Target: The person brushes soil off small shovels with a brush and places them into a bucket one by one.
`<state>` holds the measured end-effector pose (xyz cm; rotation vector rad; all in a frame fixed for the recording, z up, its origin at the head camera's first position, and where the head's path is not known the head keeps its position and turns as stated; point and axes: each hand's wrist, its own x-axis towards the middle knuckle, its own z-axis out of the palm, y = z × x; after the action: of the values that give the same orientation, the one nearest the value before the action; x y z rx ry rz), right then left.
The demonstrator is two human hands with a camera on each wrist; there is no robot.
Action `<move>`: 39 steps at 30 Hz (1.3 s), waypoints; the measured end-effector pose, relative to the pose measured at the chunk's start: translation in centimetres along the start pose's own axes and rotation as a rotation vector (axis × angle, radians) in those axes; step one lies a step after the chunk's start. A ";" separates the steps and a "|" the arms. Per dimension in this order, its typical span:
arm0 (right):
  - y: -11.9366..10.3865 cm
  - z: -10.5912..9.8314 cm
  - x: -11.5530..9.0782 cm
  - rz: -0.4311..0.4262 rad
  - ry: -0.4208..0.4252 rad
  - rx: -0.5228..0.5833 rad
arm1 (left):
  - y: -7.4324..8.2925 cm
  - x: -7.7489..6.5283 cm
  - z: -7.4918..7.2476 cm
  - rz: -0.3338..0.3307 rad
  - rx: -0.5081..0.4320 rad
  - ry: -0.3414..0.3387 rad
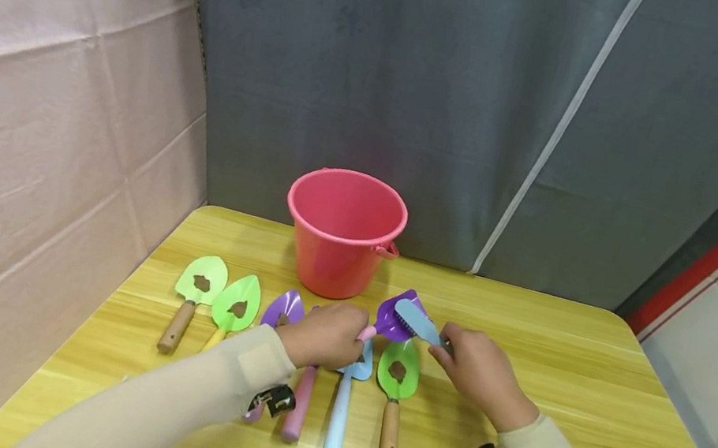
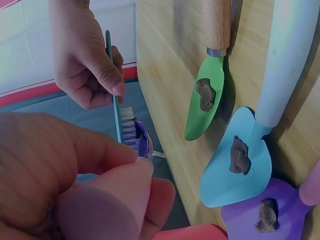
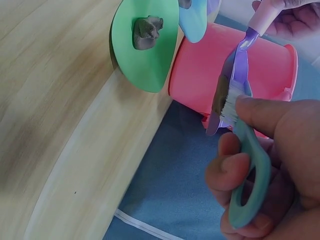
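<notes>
My left hand [image 1: 331, 334] grips the pink handle of a purple toy trowel [image 1: 390, 324], lifted over the table with its blade toward the right. In my right hand [image 1: 477, 369] is a blue-green brush [image 1: 413, 315], pinched by its handle, which has an oval hole. The white bristles [image 3: 231, 102] press against the trowel's blade, where a brown patch [image 3: 219, 97] shows beside them. Below the hands lies a green trowel [image 1: 388, 369] with a wooden handle. Next to it is a light blue trowel [image 2: 222, 185]. Each carries a brown lump.
A pink bucket [image 1: 337, 268] stands at the back of the wooden table [image 1: 559, 355]. More trowels lie in a row to the left: a light green one [image 1: 216, 275], a green one with a yellow handle [image 1: 248, 300], and purple ones, one of them [image 2: 285, 205] partly under my left arm.
</notes>
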<state>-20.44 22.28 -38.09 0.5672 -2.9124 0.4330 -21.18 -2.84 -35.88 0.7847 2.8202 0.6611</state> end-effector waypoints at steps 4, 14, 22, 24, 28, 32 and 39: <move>0.0 -0.2 0.0 -0.002 0.007 0.004 | 0.0 0.1 0.1 -0.001 0.003 0.005; 0.7 -0.1 0.1 0.017 0.022 0.001 | 0.0 0.2 0.2 0.005 0.015 0.006; 1.1 0.0 -0.1 0.035 0.013 0.004 | -0.1 0.1 0.2 0.016 0.035 0.000; 1.2 0.0 -0.2 0.039 0.010 0.005 | -0.1 0.1 0.2 0.016 0.039 0.000; 1.4 0.0 -0.2 0.050 0.005 0.001 | -0.2 0.0 0.3 0.020 0.045 0.004; 1.5 0.0 -0.1 0.060 0.005 0.002 | -0.3 0.0 0.3 0.019 0.043 0.008; 1.6 0.0 0.1 0.061 0.049 -0.001 | -0.2 0.0 0.3 0.003 0.032 0.002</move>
<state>-21.13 23.67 -38.45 0.4614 -2.8890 0.4468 -21.24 -2.90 -36.22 0.7946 2.8385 0.6183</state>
